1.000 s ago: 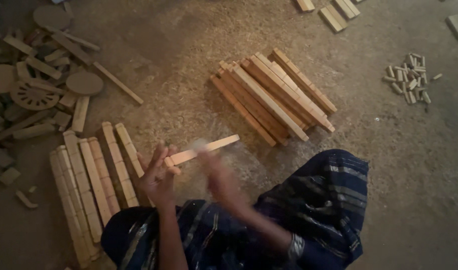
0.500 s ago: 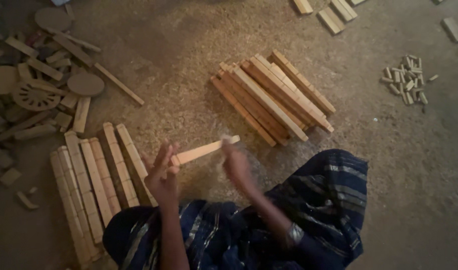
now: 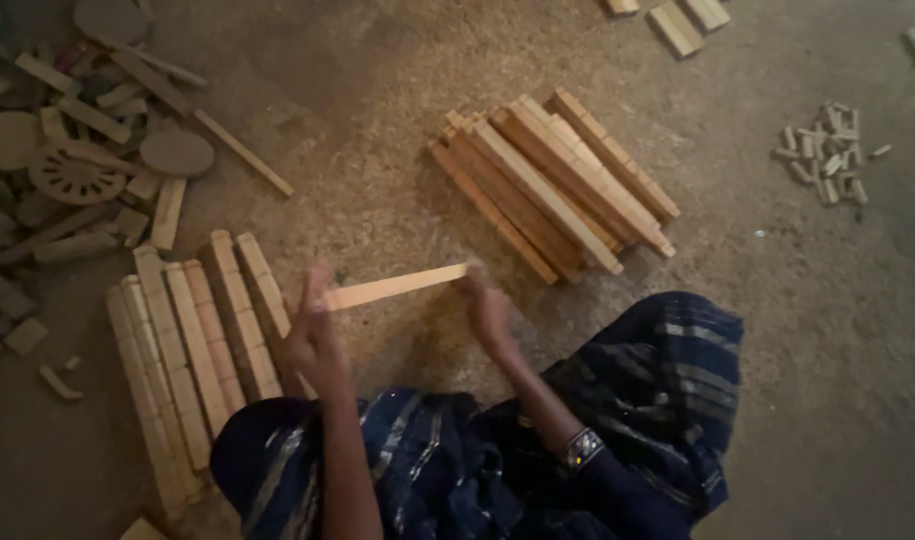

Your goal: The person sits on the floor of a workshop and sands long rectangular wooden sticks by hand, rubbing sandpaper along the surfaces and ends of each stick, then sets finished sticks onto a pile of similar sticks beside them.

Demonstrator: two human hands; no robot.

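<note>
A pale wooden stick [image 3: 397,287] is held level above the floor between both hands. My left hand [image 3: 312,335] grips its left end. My right hand [image 3: 489,310] closes on its right end; a bracelet sits on that wrist. Left of my left hand, a row of similar wooden sticks [image 3: 192,340] lies side by side on the floor. Beyond my right hand lies a stacked pile of longer wooden sticks [image 3: 552,180]. Dark blue striped cloth [image 3: 627,400] covers my lap below the hands.
A heap of wooden offcuts, discs and a spoked wooden wheel [image 3: 72,175] fills the far left. Several small wooden pegs [image 3: 827,150] lie at the right. A few short blocks [image 3: 677,25] sit at the top edge. The floor is sandy with sawdust.
My right hand, blurred and lower before, has moved up to the stick's right end. The stick has levelled out and dropped slightly.
</note>
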